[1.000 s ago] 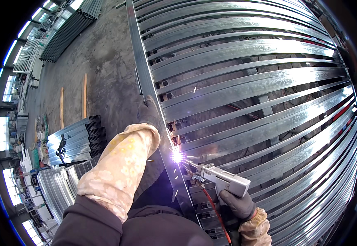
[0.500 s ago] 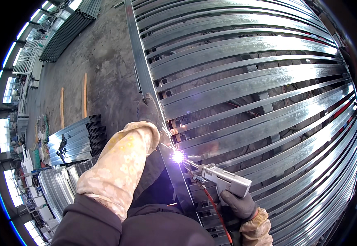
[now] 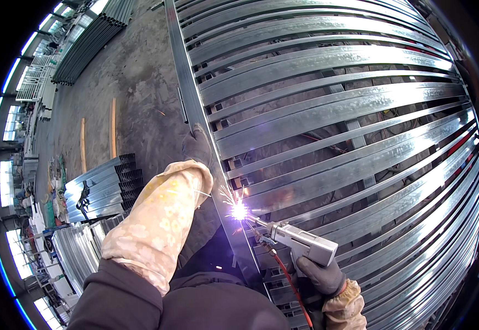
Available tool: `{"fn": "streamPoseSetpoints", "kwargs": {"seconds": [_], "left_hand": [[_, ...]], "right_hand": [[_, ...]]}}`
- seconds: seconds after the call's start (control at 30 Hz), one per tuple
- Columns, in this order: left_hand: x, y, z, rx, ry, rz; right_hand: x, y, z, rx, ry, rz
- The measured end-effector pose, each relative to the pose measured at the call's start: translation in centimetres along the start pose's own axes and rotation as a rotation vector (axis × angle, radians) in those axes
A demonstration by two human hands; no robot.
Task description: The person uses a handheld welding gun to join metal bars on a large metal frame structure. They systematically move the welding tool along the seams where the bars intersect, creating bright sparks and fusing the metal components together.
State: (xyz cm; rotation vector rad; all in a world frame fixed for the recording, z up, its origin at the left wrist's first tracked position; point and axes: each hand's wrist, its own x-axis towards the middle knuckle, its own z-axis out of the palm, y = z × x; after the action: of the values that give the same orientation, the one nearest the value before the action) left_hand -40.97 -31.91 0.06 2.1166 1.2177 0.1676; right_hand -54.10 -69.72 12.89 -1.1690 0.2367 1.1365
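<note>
My right hand [image 3: 323,276], in a dark glove, is wrapped round the handle of a silver welding gun [image 3: 305,243]. Its thin nozzle points left at a bright violet-white weld spot on the long steel rail [image 3: 195,110], where bar ends meet it. Glare hides the tip and the seam. Farther up the same rail, my gloved left hand [image 3: 198,147] grips its outer edge; most of the fingers are hidden behind the glove and the pale patterned sleeve cover. Several galvanized bars [image 3: 327,96] run from the rail to the right, with gaps between them.
A red hose [image 3: 290,286] hangs down from the gun. Beneath the bars lie cross supports [image 3: 355,135] and cables. Left on the concrete floor are stacked metal profiles [image 3: 99,184], two thin wooden strips [image 3: 113,127] and a bundle of dark tubes [image 3: 91,44].
The sparks now fan upward from the weld spot in a wider spray. The bars and rail have shifted very slightly in view. Both hands keep nearly the same places.
</note>
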Motion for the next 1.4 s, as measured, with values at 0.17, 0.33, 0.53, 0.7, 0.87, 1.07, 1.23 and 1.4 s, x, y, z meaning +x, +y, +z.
{"fn": "streamPoseSetpoints", "kwargs": {"seconds": [0.17, 0.33, 0.53, 0.7, 0.87, 1.07, 1.23, 1.4], "left_hand": [[0.9, -0.6, 0.2, 0.029, -0.028, -0.054], [1.6, -1.5, 0.8, 0.035, -0.007, -0.032], [2.8, -2.7, 0.6, 0.022, 0.023, -0.029], [2.3, -2.1, 1.3, -0.055, -0.085, -0.09], [2.2, -2.0, 1.0, -0.031, -0.015, -0.037], [1.5, -1.4, 0.7, -0.025, -0.007, -0.025], [1.9, -2.0, 1.0, -0.011, 0.007, -0.005], [1.7, -1.9, 1.0, 0.026, 0.051, 0.004]], "right_hand": [[-0.3, 0.2, 0.0, 0.016, 0.015, 0.027], [-0.4, 0.4, 0.0, -0.011, 0.007, -0.023], [-0.5, 0.7, 0.0, 0.005, -0.024, -0.009], [-0.9, 1.1, -0.3, -0.016, 0.002, -0.009], [-1.1, 1.1, -0.2, 0.002, -0.015, 0.004], [-1.5, 0.8, 0.2, 0.037, 0.012, 0.002], [-1.8, 1.5, -0.1, -0.011, -0.006, -0.027], [-2.8, 0.7, 0.7, 0.039, 0.076, -0.122]]}}
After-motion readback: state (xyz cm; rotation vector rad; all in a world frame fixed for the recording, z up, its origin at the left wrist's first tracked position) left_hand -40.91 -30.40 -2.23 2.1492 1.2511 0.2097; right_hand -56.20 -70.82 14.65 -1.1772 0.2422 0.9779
